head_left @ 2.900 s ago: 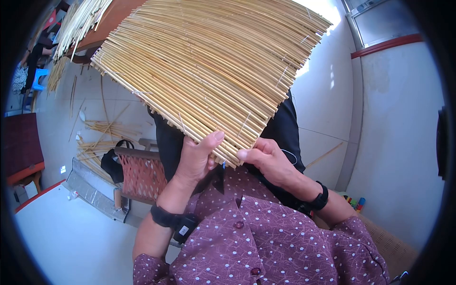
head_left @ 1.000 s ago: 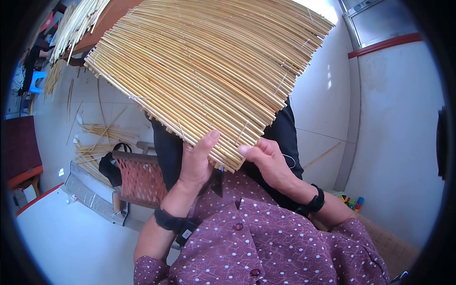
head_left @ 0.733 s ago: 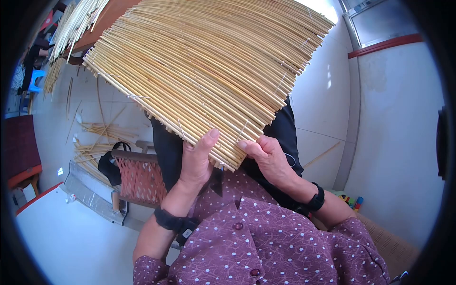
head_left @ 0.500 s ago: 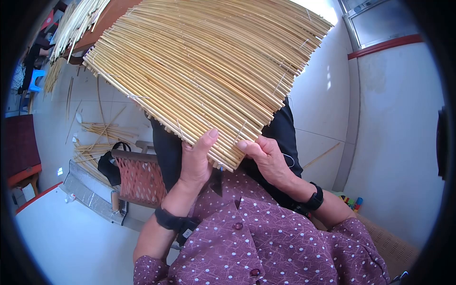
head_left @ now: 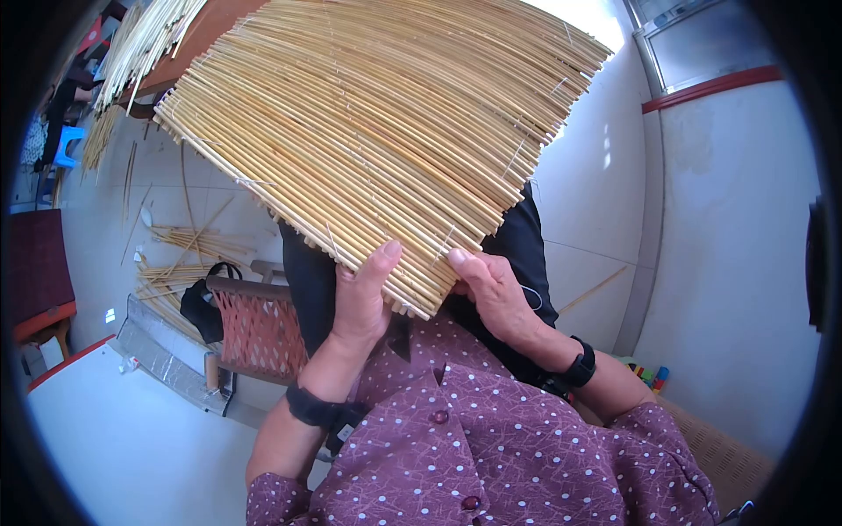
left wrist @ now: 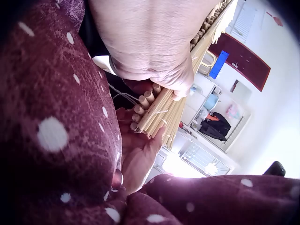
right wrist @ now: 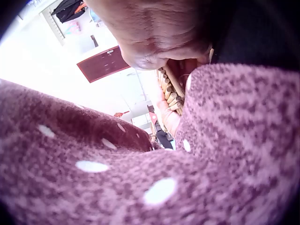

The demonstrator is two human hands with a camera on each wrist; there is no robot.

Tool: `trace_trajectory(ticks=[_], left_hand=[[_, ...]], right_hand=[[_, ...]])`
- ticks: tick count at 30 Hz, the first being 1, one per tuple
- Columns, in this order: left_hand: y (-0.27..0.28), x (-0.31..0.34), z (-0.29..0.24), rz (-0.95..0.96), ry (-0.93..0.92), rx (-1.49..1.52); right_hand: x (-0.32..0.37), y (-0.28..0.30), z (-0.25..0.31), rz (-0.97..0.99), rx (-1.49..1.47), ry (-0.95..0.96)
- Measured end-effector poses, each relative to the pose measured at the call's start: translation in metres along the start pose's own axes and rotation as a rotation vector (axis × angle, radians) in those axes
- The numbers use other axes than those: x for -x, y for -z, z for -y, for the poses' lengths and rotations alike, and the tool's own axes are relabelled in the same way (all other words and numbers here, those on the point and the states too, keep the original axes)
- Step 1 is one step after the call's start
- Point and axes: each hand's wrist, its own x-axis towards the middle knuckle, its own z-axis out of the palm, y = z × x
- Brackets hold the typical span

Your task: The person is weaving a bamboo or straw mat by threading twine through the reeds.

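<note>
A large mat of thin straw-coloured sticks (head_left: pixel 351 131), stitched with white thread, slopes from the lap up and away in the head view. My left hand (head_left: pixel 360 296) grips its near left edge, thumb on top and fingers hidden beneath. At the near right corner my right hand (head_left: pixel 498 296) pinches the edge, its thumb on the upper face and its fingers underneath. In the left wrist view the cut stick ends (left wrist: pixel 149 97) show in stacked rows between both hands, with a loose thread beside them. The right wrist view shows stick ends (right wrist: pixel 171 96) under the right hand.
Left of the lap stands a low chair with a woven pinkish back (head_left: pixel 261 329). Loose sticks (head_left: pixel 189 237) lie on the floor beyond it. A bundle of pale sticks (head_left: pixel 158 44) rests on a reddish-brown table. A white wall (head_left: pixel 737 219) rises at right.
Since the earliest frame the mat's near corner has come slightly nearer the body. My right thumb has shifted up along the edge, away from the corner. My left hand keeps its grip.
</note>
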Motion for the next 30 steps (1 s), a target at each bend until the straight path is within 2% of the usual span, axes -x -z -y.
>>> trace_trajectory(ticks=[4, 5, 7, 11, 14, 16, 20, 22, 26, 28, 30], left_hand=[[-0.001, 0.001, -0.001, 0.001, 0.012, -0.009], [-0.001, 0.001, -0.001, 0.0, 0.013, -0.009], [-0.001, 0.002, -0.001, -0.004, 0.019, -0.014], [-0.001, 0.003, 0.001, -0.012, 0.011, -0.015], [-0.005, 0.003, 0.001, -0.019, -0.006, -0.004], [-0.003, 0.004, 0.0, -0.025, -0.012, -0.023], [-0.002, 0.004, 0.0, -0.009, -0.015, -0.025], [-0.005, 0.004, -0.002, -0.01, -0.007, -0.011], [0.0, 0.004, 0.0, -0.008, 0.008, -0.016], [0.0, 0.003, 0.001, -0.005, -0.003, -0.014], [-0.001, 0.004, 0.001, -0.014, -0.008, -0.019]], right_hand=[[-0.005, -0.006, 0.006, -0.088, -0.234, 0.005], [-0.006, -0.004, 0.006, -0.089, -0.235, 0.005], [-0.006, 0.002, 0.007, -0.069, -0.041, -0.046], [-0.003, 0.007, 0.005, -0.022, 0.05, -0.013], [-0.002, 0.006, 0.005, -0.011, 0.022, -0.009], [-0.004, 0.003, 0.0, -0.017, -0.155, 0.014], [-0.004, 0.006, 0.001, 0.029, -0.069, -0.028], [-0.002, 0.007, 0.0, 0.022, -0.193, 0.002], [-0.002, 0.005, 0.005, 0.004, -0.233, -0.015], [-0.001, 0.007, 0.007, 0.066, 0.05, -0.105], [0.0, 0.008, 0.005, 0.074, 0.073, -0.144]])
